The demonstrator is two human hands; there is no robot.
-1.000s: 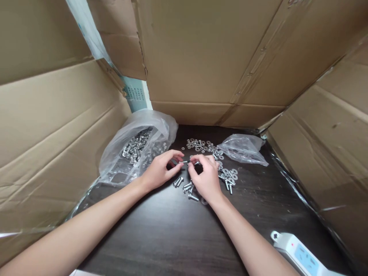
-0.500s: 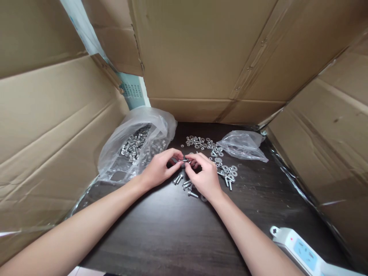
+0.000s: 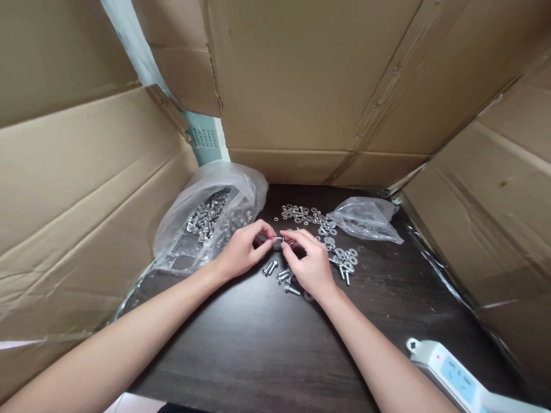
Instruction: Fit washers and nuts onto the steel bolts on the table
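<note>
Between my fingertips, above the dark table, is a small metal bolt [image 3: 279,238]. My left hand [image 3: 248,248] pinches one end of it with thumb and forefinger. At the other end, my right hand [image 3: 309,258] is closed on the bolt too; its curled fingers partly hide what lies there. Just below the hands rest several loose bolts [image 3: 270,268], some with parts on their shanks. Beyond and right of my right hand are scattered washers and nuts [image 3: 297,213], with more bolts [image 3: 346,275] beside them.
An open clear plastic bag [image 3: 172,229] full of metal bolts stands at the left. A flatter clear bag [image 3: 365,219] lies at the back right. A white power strip [image 3: 456,376] occupies the near right corner. Cardboard walls [image 3: 318,80] enclose the dark table [image 3: 232,350].
The fingertips of my two hands have drawn slightly apart, so more of the bolt shows between them. The whole view has shifted a little, and the loose parts lie as before.
</note>
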